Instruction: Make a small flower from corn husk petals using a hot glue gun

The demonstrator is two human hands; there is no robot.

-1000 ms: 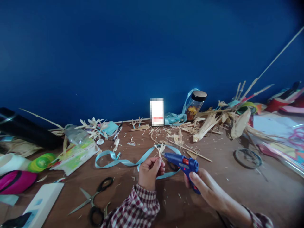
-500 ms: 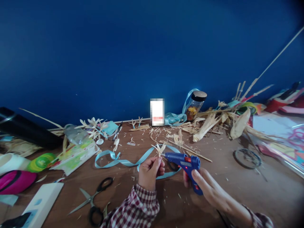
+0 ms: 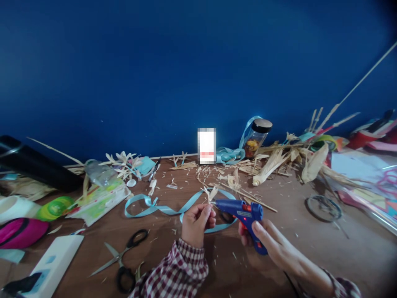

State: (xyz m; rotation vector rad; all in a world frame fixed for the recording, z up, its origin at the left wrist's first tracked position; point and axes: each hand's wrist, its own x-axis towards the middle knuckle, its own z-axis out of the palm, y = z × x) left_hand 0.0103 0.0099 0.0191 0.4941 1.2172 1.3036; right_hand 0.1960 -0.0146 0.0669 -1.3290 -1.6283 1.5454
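My left hand (image 3: 198, 219) pinches the base of a small pale corn-husk flower (image 3: 210, 193) whose petals point up. Closed round the handle of a blue hot glue gun (image 3: 240, 210) is my right hand (image 3: 273, 240). The gun's nozzle points left and meets the flower's base, or comes very near it; I cannot tell which. A red light shows on the gun's side. Behind both hands, a light blue ribbon (image 3: 167, 212) curls over the brown table (image 3: 173, 265). Black-handled scissors (image 3: 119, 258) lie spread apart to the left of my left sleeve.
A white power strip (image 3: 57, 265) with a black plug sits at lower left. Finished husk flowers (image 3: 124, 163) lie at the back left. A lidded jar (image 3: 257, 138) leans near dried corn husks (image 3: 269, 165). A coil of wire (image 3: 323, 207) rests at right; husk scraps litter the middle.
Both hands keep nearly the same pose, with the glue gun's nozzle still at the flower. The view has shifted very slightly.
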